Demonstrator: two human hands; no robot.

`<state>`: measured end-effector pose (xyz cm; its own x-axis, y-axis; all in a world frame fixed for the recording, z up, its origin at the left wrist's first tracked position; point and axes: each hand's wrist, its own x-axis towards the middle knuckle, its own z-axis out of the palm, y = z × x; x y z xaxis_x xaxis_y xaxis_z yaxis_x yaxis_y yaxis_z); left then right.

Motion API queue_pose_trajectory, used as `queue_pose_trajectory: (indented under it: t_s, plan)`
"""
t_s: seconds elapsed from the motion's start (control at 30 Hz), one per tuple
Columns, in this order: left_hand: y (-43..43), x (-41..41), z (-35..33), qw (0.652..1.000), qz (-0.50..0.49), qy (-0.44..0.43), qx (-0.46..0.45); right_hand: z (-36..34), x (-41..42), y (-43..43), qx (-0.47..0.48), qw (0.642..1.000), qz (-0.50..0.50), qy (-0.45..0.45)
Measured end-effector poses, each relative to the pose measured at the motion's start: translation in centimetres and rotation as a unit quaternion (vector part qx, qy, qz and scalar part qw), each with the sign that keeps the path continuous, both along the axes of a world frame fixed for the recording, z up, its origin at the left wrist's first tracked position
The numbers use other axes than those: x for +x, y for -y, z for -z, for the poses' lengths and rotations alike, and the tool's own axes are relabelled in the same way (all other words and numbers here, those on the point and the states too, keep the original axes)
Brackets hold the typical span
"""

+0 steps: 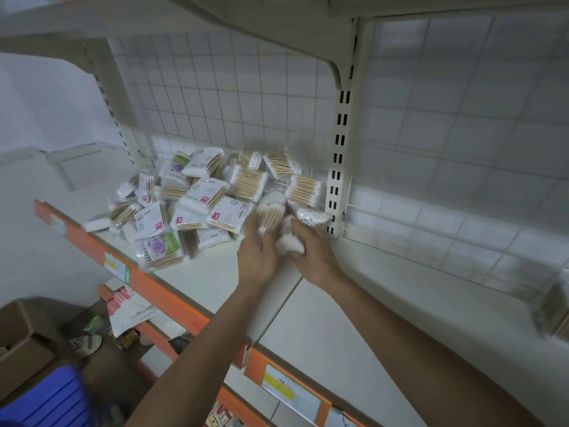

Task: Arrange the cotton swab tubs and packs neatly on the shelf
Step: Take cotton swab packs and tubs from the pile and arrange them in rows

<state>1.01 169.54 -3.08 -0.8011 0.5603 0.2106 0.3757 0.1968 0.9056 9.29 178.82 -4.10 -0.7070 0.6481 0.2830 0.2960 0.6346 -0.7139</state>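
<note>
Roughly twenty swab packs (191, 198) heaped far left on shelf (338, 303), blur hampers count. Two arms outstretched: left hand (258, 254) grips wooden-stick pack (271, 214), right hand (315, 252) curls round white pack (291, 245).

Your left forearm (197, 340) and right forearm (409, 328) are bare all the way from the bottom edge of the view to the wrists. Your left hand (257, 257) and right hand (314, 254) are bare too (the fingertips are too blurred to make out). Low at the left sits a pale shoe (84, 343) with dark lettering; whether it is yours cannot be told.
</note>
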Motion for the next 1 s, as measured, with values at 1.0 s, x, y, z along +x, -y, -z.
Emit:
queue_pose_trajectory:
  t_s: [1.0]
  plan:
    - [-4.0, 22.7, -2.0, 0.906, 0.355, 0.220, 0.061, -5.0, 29.2, 2.3, -0.176, 0.941, 0.188, -0.219]
